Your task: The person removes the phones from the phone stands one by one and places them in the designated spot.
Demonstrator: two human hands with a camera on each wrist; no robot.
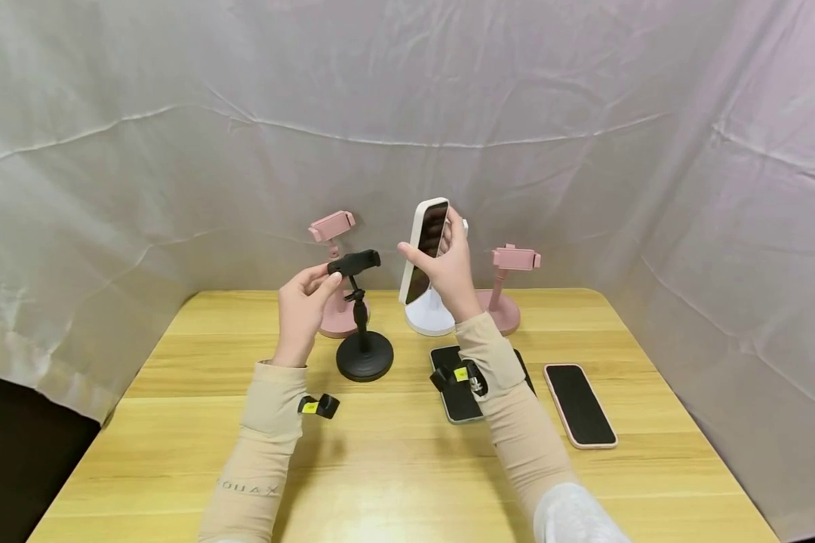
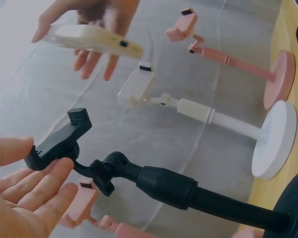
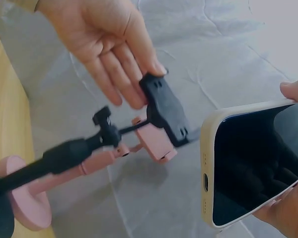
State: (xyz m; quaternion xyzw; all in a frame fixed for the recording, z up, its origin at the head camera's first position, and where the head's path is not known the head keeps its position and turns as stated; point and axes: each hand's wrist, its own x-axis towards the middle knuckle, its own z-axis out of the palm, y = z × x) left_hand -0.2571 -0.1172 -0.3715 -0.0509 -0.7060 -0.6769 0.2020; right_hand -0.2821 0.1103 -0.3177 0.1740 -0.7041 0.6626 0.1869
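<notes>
A black phone stand [image 1: 361,332] stands upright on the table, its clamp [image 2: 59,141] empty. My left hand [image 1: 303,309] pinches one end of that clamp between thumb and fingers, as the left wrist view shows. To the right of it, my right hand [image 1: 448,268] holds a phone in a white case [image 3: 258,163] by its edges, tilted and raised above the table. The phone is apart from the black clamp. Behind the phone is a white phone stand [image 2: 233,121], partly hidden in the head view.
Pink phone stands stand at the back left [image 1: 333,226] and back right [image 1: 499,302]. On the table [image 1: 380,467] lie a phone [image 1: 462,400] under my right forearm and a pink-cased phone [image 1: 580,407] at right. A grey curtain [image 1: 407,98] hangs behind.
</notes>
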